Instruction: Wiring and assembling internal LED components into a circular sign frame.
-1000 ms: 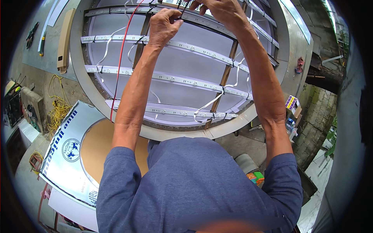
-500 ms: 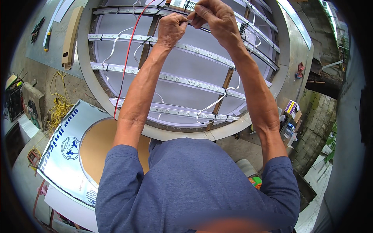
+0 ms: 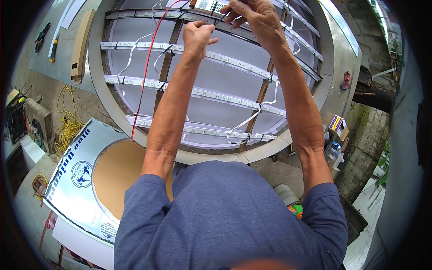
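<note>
My left hand is closed in a pinch on the lower end of a thin black strand; whether it is a wire or a cable tie I cannot tell. The strand's upper end runs into the curled fingers of my right hand. Both hands are above a large round metal frame fitted with several white LED strips. Just beyond them, a perforated metal power supply box is partly cut off by the view's edge. A red wire hangs across the frame left of my left arm.
Brown crossbars and loose white wires span the frame. Left, a long cardboard piece and a yellow-handled tool lie on a sheet. Yellow cord is heaped below them. A printed board with a round opening lies nearer me.
My left hand has come slightly away from my right, and its little finger now sticks out. The black strand shows between them. My right hand has shifted slightly right.
</note>
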